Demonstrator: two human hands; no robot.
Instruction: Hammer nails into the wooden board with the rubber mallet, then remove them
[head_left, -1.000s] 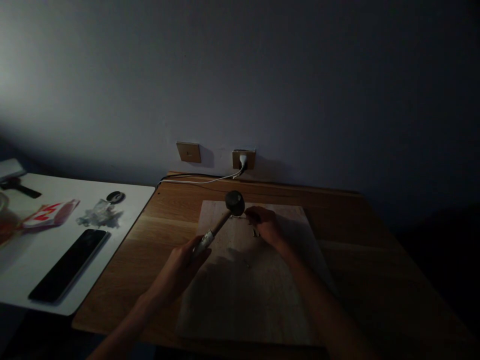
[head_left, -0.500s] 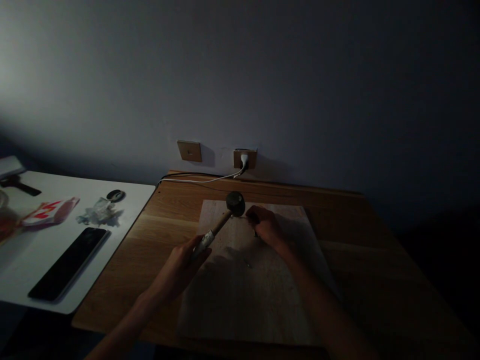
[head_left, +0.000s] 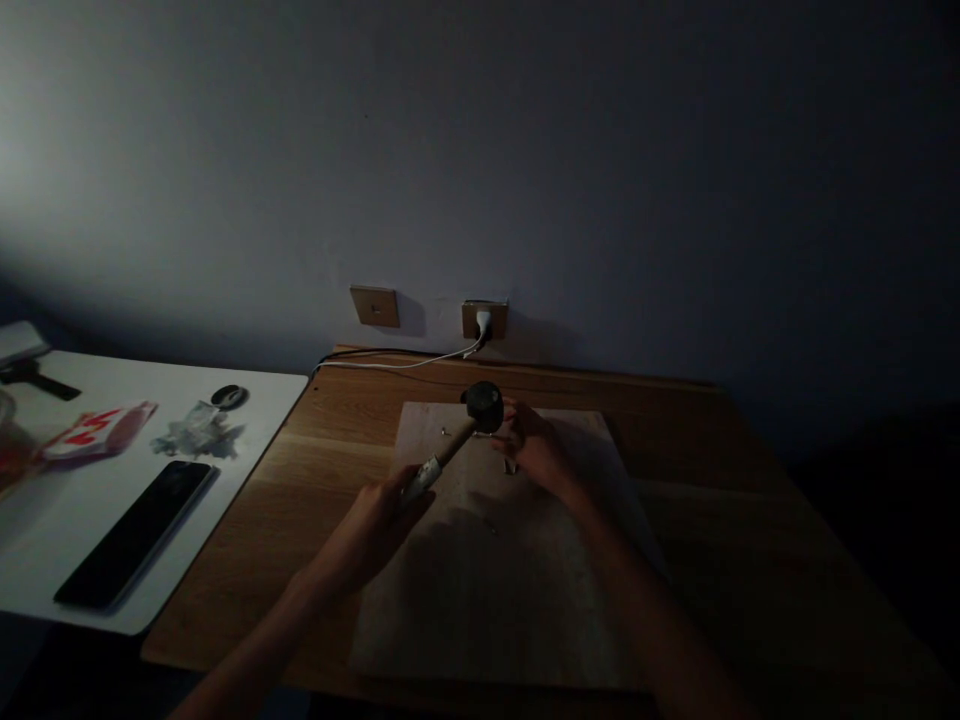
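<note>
My left hand is wrapped around the pale-wrapped grip of a mallet with a wooden handle. Its dark round head is over the far part of a light wooden board. Close to the right of that head is my right hand, with bent fingers partly behind it; anything between the fingertips is too dark to make out. Small metal pieces, perhaps nails, are by the board's far edge and under the mallet head. A small shiny piece is below my right fingers, and a thin nail-like piece lies nearer me.
The board rests on a wooden table against the wall. A white table at left bears a phone, crumpled clear plastic, a round black item and a red-and-white packet. Cables run from a wall socket.
The mallet head has shifted right, up to my right fingers. My right fingers have loosened a little and are spread more. The view has tilted slightly.
</note>
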